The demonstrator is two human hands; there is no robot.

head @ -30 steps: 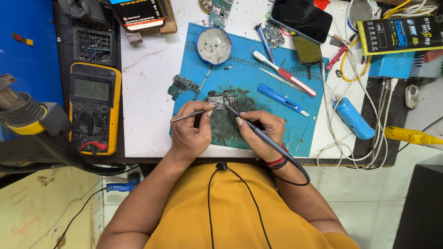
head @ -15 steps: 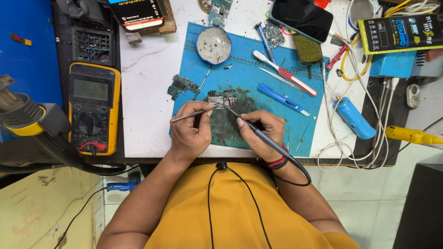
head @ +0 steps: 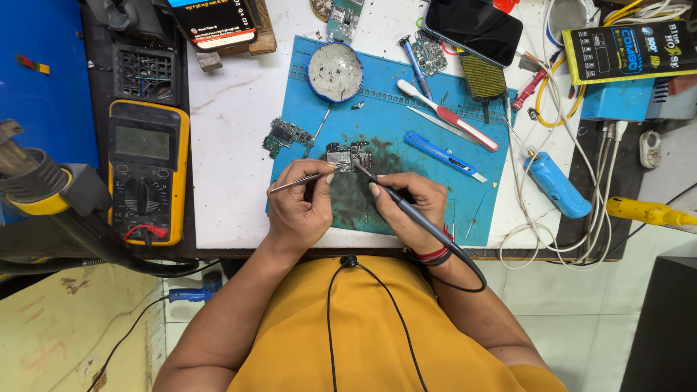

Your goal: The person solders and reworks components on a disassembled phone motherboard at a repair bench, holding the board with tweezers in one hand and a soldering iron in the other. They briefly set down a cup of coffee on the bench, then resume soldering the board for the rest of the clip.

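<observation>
Head view: small circuit board (head: 348, 156) on blue mat (head: 435, 196), just beyond both sets of fingers; left hand (head: 298, 210) pinching tweezers (head: 301, 180), right hand (head: 406, 207) gripping soldering iron (head: 406, 210), both tips touching the board.

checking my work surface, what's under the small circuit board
The small green circuit board lies on the blue rubber work mat, on a dark stained patch. The mat directly beneath is covered.
</observation>
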